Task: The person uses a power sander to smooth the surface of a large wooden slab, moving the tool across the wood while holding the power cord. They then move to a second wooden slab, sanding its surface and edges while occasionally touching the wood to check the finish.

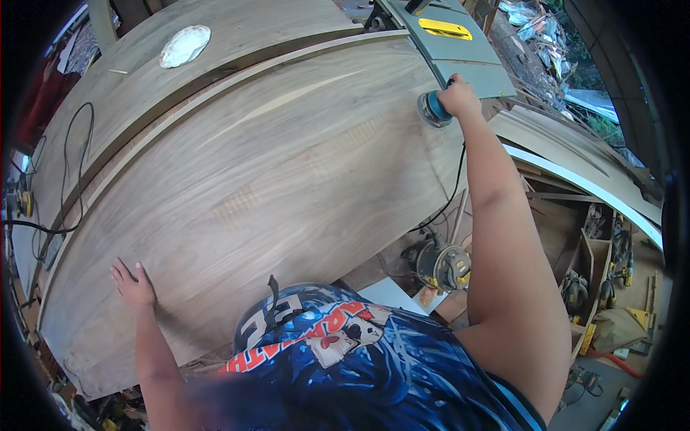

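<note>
While the right hand (457,95) is clenched around the top of a blue sander (431,109), the tool sits with its pad flat on the far right edge of a large wooden slab (266,187), the arm stretched nearly straight to get there. That reach looks like the reason for the left hand (131,284): it lies released, palm down and fingers spread, on the near left part of the same slab, seemingly propping the leaning body rather than gripping anything. A black cord (453,190) drops from the sander over the slab's edge toward the floor, which keeps it off the surface being worked. Beyond the slab lies a second board (215,43) of similar curve, with a white sanding disc (185,46) resting loose on it, well apart from both hands. Just past the sander stands a grey table saw top (471,54) with a yellow insert. Below the slab's right edge, a yellow and black power tool (444,266) sits on a lower surface, and shelves (596,266) further right hold more tools
</note>
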`<state>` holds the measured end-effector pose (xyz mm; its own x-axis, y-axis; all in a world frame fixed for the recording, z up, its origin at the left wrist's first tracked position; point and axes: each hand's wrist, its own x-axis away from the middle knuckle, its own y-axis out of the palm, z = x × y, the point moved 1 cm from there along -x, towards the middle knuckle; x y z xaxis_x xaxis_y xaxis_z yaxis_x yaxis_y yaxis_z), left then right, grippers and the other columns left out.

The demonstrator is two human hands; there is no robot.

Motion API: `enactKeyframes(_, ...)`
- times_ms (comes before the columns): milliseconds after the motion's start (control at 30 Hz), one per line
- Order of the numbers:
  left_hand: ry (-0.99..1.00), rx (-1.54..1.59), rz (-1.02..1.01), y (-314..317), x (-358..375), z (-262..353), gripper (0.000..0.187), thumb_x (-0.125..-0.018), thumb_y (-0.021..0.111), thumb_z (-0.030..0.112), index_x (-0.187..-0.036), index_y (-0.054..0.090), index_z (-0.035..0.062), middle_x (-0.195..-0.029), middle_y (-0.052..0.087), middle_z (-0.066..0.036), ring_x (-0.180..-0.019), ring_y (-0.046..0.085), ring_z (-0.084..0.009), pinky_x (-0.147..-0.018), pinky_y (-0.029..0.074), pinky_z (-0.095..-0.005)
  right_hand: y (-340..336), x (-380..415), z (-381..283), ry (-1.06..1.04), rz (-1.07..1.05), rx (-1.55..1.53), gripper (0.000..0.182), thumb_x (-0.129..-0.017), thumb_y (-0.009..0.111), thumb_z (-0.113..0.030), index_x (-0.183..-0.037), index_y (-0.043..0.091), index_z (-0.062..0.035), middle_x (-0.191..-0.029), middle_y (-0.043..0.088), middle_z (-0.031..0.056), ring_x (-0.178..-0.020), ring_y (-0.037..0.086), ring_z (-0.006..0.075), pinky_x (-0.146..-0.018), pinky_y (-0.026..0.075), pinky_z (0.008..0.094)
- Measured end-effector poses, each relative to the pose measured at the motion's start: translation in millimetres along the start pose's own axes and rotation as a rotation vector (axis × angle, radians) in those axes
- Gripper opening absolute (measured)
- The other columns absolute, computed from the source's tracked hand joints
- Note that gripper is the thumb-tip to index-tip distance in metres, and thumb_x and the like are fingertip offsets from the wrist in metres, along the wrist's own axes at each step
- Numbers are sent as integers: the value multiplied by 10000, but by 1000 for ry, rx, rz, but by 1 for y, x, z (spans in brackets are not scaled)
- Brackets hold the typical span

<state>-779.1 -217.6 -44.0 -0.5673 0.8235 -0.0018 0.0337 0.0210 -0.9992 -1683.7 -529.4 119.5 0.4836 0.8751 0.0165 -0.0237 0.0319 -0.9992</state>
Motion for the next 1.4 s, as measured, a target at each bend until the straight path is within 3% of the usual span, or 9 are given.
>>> enactKeyframes(567,-18,-3,-25,-9,2,6,813,-1084,531,577,-1757,236,229,-1818,197,-176,-1673,203,-372,-1325,195,-583,-15,11,-12,-30,-5,-10,704,-891,735,-382,-1520,548,-125,-1438,660,250,-1360,629,397,-1128,523,482)
enactKeyframes(1033,19,15,-45,-14,6,6,826,-1080,535,589,-1756,237,218,-1811,198,-202,-1669,201,-388,-1330,164,-599,3,-31,3,-25,7,9,699,-888,739,-387,-1517,552,-146,-1424,676,251,-1324,659,414,-1110,535,510)
enactKeyframes(1100,-61,13,-83,-19,2,13,862,-1070,526,630,-1756,229,202,-1810,191,-211,-1667,202,-395,-1332,167,-594,11,-42,7,-47,21,-9,696,-887,736,-389,-1514,559,-143,-1421,683,248,-1319,664,414,-1107,535,511)
enactKeyframes(1233,-282,-59,-71,-14,-29,44,939,-1042,498,722,-1748,251,154,-1789,251,-225,-1658,224,-413,-1333,173,-592,7,-41,5,-40,13,0,680,-899,716,-363,-1508,566,-101,-1422,680,272,-1318,662,436,-1107,534,515)
enactKeyframes(1300,-227,-107,-4,12,-56,33,980,-1021,467,772,-1728,306,112,-1752,339,-237,-1648,253,-418,-1336,170,-583,15,-48,9,-100,18,4,663,-912,700,-339,-1496,571,-54,-1409,682,291,-1313,658,453,-1107,534,514)
enactKeyframes(1367,-212,-50,-64,-35,-49,80,970,-1017,452,774,-1692,385,80,-1718,396,-251,-1638,280,-416,-1345,166,-558,32,-53,19,-226,93,-16,660,-903,715,-312,-1471,585,0,-1379,690,306,-1300,658,464,-1100,541,502)
enactKeyframes(1400,-161,-79,-23,-27,-58,85,971,-1015,467,766,-1681,401,63,-1714,402,-254,-1640,275,-419,-1346,167,-558,38,-55,23,-265,102,24,662,-892,718,-303,-1457,589,18,-1354,697,317,-1290,664,461,-1094,542,499)
